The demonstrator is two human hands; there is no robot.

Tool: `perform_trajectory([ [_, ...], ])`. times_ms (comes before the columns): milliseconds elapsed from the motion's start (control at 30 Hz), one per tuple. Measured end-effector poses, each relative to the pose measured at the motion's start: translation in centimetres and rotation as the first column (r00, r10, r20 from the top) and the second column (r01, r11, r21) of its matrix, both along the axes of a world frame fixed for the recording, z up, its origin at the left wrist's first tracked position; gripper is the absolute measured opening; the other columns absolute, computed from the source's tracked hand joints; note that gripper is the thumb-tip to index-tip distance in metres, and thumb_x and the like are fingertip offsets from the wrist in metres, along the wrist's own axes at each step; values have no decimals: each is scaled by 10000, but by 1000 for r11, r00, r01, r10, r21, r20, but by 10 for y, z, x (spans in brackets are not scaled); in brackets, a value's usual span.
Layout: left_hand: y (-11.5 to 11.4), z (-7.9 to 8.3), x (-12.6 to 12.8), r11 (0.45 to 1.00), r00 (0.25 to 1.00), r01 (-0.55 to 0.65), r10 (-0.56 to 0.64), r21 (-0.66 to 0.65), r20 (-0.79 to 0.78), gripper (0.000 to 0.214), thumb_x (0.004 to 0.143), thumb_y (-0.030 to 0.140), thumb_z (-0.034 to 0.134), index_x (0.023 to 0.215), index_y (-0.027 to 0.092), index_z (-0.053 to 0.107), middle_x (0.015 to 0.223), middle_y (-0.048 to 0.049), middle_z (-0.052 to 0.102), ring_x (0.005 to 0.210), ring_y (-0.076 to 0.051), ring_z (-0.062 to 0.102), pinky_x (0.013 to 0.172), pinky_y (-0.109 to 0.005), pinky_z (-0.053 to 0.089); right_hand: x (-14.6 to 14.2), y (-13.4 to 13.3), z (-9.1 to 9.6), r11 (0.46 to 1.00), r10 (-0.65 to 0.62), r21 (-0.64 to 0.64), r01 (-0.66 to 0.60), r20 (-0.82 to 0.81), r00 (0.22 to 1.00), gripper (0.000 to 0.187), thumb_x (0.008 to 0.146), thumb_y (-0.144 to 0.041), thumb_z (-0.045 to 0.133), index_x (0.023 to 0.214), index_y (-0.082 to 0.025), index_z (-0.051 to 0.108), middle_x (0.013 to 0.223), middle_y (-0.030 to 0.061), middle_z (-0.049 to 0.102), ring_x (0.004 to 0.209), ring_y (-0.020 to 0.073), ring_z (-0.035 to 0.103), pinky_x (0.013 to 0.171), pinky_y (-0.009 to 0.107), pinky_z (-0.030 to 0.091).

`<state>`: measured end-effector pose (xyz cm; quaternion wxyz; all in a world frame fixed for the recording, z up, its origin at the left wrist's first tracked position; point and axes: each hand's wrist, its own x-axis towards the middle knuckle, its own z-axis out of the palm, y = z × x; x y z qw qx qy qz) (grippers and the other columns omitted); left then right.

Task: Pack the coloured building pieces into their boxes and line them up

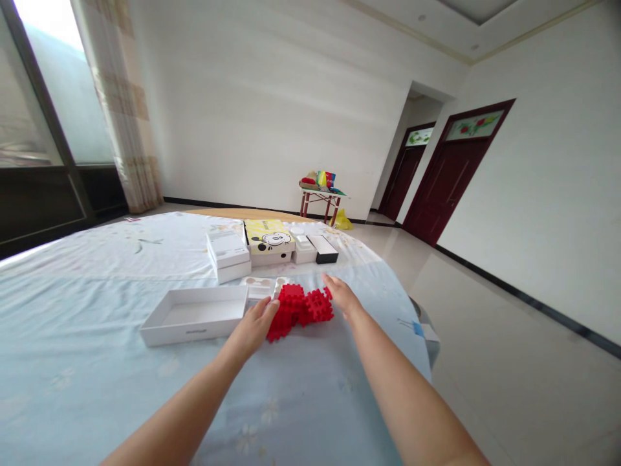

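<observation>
A red knobbly plastic piece [299,310] lies on the pale blue cloth of a round table [87,362]. My left hand [255,327] rests at its left end, fingers curled against it. At its right end, my right hand [342,294] touches it with fingers stretched out flat. An open white box tray [194,315] sits just left of my left hand. A white moulded insert [259,283] lies behind the red piece.
Farther back stand a stack of white boxes [228,254], a yellow cartoon-print box [269,241], a small white box [304,249] and a black-sided box [324,249]. The table edge drops off at the right. A small red-legged table [320,194] stands by the far wall.
</observation>
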<state>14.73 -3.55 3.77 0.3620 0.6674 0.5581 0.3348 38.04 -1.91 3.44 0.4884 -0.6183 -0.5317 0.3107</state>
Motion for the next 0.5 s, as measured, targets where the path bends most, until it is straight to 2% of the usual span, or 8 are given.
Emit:
perform_trajectory([
  [100,-13,8,-9,997,999,31,-29,76,-32,593,793,570,356,1149,157,589,1183,-127,607,1083,-269,563,926,-377,403,4,-4,-11,996,-93,8,93,-48,995,565,765,-628,445,1043,-178,643,1112,72,647,1079,230,555,933,358,398],
  [233,-26,14,-18,985,997,57,-48,166,-60,524,810,549,347,1080,192,618,1088,-97,646,956,-239,616,869,-360,441,-3,-4,-30,995,-82,53,84,-27,996,534,781,-600,438,1014,-171,653,1081,58,662,1069,220,561,940,330,394],
  [333,-26,13,-28,978,1000,27,-26,205,-7,466,805,537,389,1034,202,617,1006,-74,671,905,-224,632,805,-336,470,-2,6,-36,991,-131,58,124,142,981,490,840,-526,369,1042,-174,642,1077,52,666,1051,202,574,930,309,409],
  [400,-20,12,-39,977,998,-11,-3,214,63,463,801,541,405,1033,193,605,976,-72,678,870,-218,644,741,-314,488,7,16,-37,985,-167,24,168,312,935,442,863,-430,347,1101,-170,615,1116,69,648,1045,192,581,918,305,422],
  [500,-6,15,-63,958,984,-115,73,263,163,471,799,550,406,1021,182,597,978,-70,675,818,-201,654,674,-280,492,24,29,-38,987,-131,-25,161,469,874,390,808,-290,451,1147,-158,591,1178,112,611,1077,223,565,941,345,406],
])
